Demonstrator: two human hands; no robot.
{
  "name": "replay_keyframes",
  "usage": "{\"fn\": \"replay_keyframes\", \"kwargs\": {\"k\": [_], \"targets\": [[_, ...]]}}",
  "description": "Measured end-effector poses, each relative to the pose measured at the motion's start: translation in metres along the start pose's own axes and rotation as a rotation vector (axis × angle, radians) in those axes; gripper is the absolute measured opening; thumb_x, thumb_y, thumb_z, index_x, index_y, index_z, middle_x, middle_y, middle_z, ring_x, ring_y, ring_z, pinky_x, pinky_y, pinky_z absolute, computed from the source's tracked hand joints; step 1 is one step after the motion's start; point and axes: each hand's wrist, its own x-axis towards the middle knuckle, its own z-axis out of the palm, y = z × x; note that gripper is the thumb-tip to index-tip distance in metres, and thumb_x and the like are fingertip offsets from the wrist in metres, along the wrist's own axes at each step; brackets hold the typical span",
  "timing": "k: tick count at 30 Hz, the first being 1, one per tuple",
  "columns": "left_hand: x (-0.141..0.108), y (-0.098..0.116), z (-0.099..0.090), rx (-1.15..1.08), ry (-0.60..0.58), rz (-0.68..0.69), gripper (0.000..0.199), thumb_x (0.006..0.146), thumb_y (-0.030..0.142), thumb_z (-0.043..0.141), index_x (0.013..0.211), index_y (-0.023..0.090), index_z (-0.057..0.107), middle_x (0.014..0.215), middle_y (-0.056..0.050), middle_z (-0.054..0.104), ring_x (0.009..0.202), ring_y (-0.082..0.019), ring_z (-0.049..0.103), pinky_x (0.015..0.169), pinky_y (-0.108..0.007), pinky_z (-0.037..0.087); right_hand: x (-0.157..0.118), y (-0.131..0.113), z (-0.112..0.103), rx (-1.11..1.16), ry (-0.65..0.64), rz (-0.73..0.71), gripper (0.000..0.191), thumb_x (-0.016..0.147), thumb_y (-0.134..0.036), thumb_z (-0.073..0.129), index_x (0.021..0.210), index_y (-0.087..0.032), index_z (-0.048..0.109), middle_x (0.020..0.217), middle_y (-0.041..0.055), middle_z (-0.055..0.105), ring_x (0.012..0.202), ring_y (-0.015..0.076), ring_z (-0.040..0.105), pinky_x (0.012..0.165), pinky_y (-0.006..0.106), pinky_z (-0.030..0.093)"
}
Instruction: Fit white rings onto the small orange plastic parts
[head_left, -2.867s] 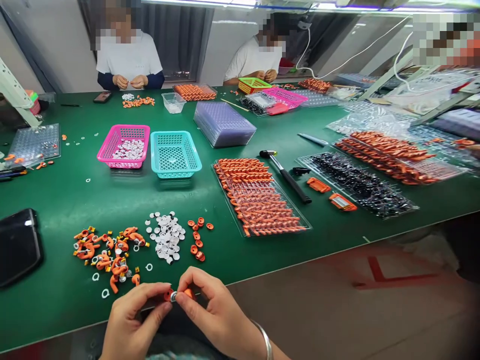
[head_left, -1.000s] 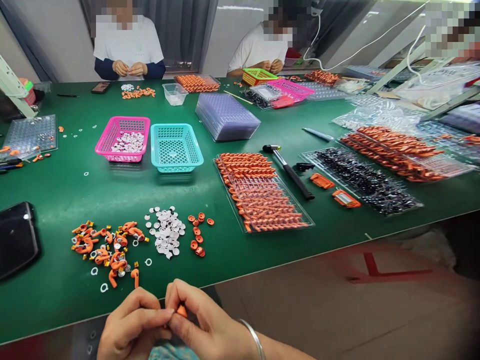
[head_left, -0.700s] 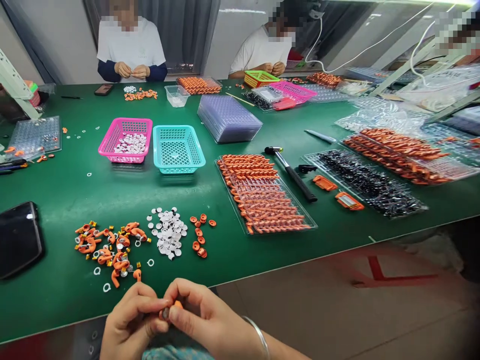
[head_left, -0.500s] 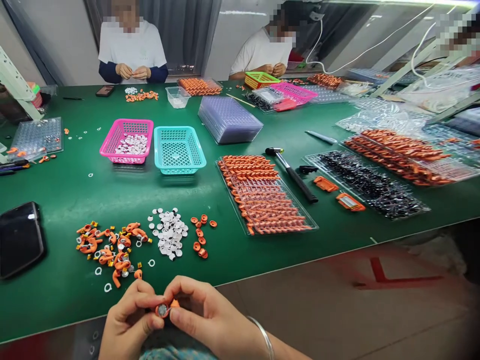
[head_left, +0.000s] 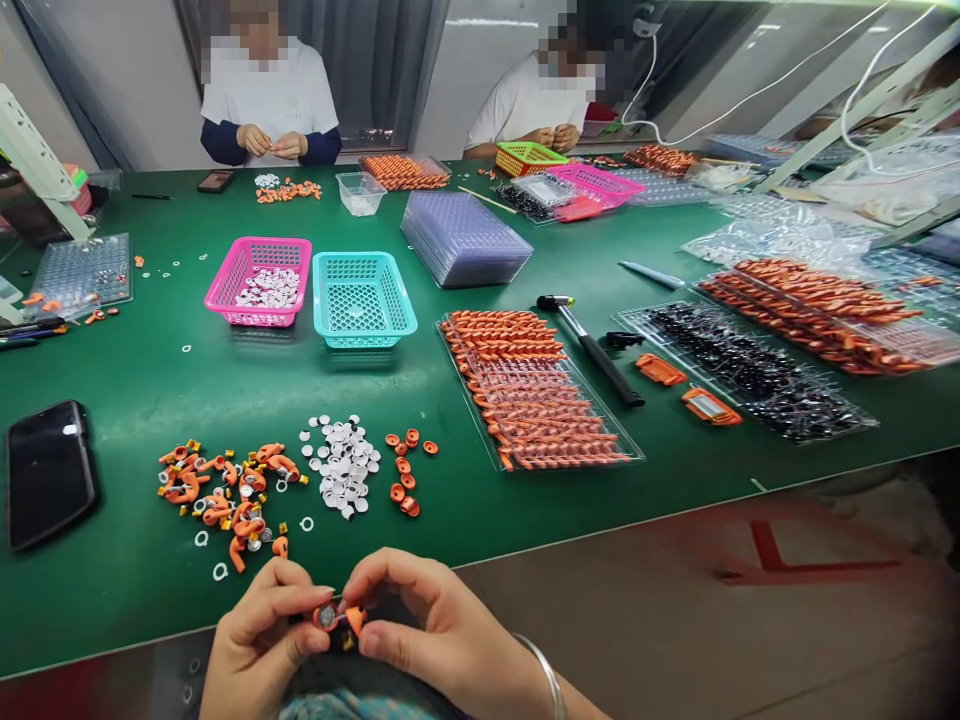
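At the table's near edge, my left hand (head_left: 259,635) pinches a small round orange earbud part with a silver disc (head_left: 325,617) in its face. Close against its right side, my right hand (head_left: 450,630) holds an orange earbud piece (head_left: 355,620) between thumb and fingers. A thin light strip shows between the two pieces, and a small dark and yellow bit hangs below. Beyond my hands lie a pile of orange earbud pieces (head_left: 244,505) with yellow tabs, white round caps (head_left: 346,465) and several orange cup-shaped shells (head_left: 403,466).
A pink basket (head_left: 217,290) holds white pieces beside a turquoise basket (head_left: 409,325). Trays of orange parts (head_left: 540,400) and black parts (head_left: 750,370), a hammer (head_left: 600,360) and a phone (head_left: 51,475) lie around. Two people (head_left: 270,100) work across the table.
My right hand has shifted slightly right, and the gap between the two earbud pieces has widened. The dark and yellow bit now shows beneath them. The whole view has shifted a little.
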Motion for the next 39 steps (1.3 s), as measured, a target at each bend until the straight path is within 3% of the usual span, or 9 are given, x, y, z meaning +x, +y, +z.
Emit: {"fn": "replay_keyframes", "kwargs": {"k": [3,8,10,17,22,30,39], "targets": [[0.0,0.004,0.004,0.061,-0.015,0.025,0.015,0.078,0.033,0.08,0.092,0.028,0.08,0.077,-0.004,0.059,0.069,-0.014,0.057,0.059,-0.02,0.05,-0.002,0.001,0.0,-0.032,0.025,0.005,0.021,0.078,-0.03,0.076,0.089,-0.015,0.067,0.081,0.0025,0.067,0.073,0.0131,0.06,0.074,0.027,0.05],[-0.001,0.014,0.014,0.087,0.101,0.005,0.018,0.074,0.041,0.082,0.085,0.027,0.081,0.075,-0.004,0.058,0.067,-0.014,0.055,0.059,-0.02,0.049,-0.004,0.0,0.003,-0.054,0.055,0.011,0.016,0.078,-0.025,0.075,0.088,-0.015,0.069,0.082,0.0033,0.069,0.075,0.014,0.062,0.072,0.027,0.051],[-0.001,0.015,0.014,0.116,0.062,0.042,0.017,0.076,0.039,0.081,0.087,0.027,0.081,0.075,-0.004,0.059,0.066,-0.015,0.056,0.058,-0.02,0.05,-0.004,0.0,0.003,-0.063,0.068,0.0,0.015,0.078,-0.026,0.075,0.087,-0.015,0.068,0.082,0.0036,0.069,0.075,0.0143,0.063,0.071,0.026,0.051],[0.006,0.017,0.007,0.405,-0.108,0.367,0.014,0.085,0.029,0.073,0.099,0.026,0.072,0.083,-0.002,0.064,0.072,-0.015,0.063,0.064,-0.02,0.054,-0.002,0.014,0.01,0.064,0.081,0.07,0.028,0.073,-0.034,0.082,0.085,-0.016,0.065,0.081,0.0027,0.069,0.076,0.0149,0.065,0.073,0.027,0.052],[0.009,0.021,0.008,0.691,-0.129,0.564,0.015,0.088,0.024,0.07,0.102,0.021,0.066,0.085,-0.004,0.066,0.076,-0.017,0.063,0.069,-0.023,0.052,-0.003,0.029,0.016,0.163,0.068,0.108,0.033,0.069,-0.035,0.085,0.086,-0.015,0.065,0.079,0.0011,0.067,0.071,0.0119,0.061,0.07,0.025,0.048],[0.007,0.018,0.006,0.789,-0.138,0.586,0.018,0.089,0.018,0.067,0.107,0.02,0.064,0.087,-0.004,0.066,0.079,-0.017,0.061,0.072,-0.025,0.051,-0.001,0.028,0.019,0.195,0.044,0.112,0.037,0.072,-0.043,0.082,0.086,-0.016,0.062,0.077,-0.0006,0.06,0.066,0.0102,0.053,0.066,0.024,0.045],[0.01,0.026,0.012,0.83,-0.115,0.671,0.009,0.093,0.019,0.063,0.1,0.015,0.064,0.084,-0.005,0.065,0.077,-0.016,0.059,0.07,-0.025,0.051,-0.002,0.026,0.02,0.278,0.045,0.139,0.039,0.065,-0.034,0.088,0.081,-0.013,0.06,0.073,-0.0028,0.057,0.063,0.0062,0.048,0.06,0.019,0.043]]}}
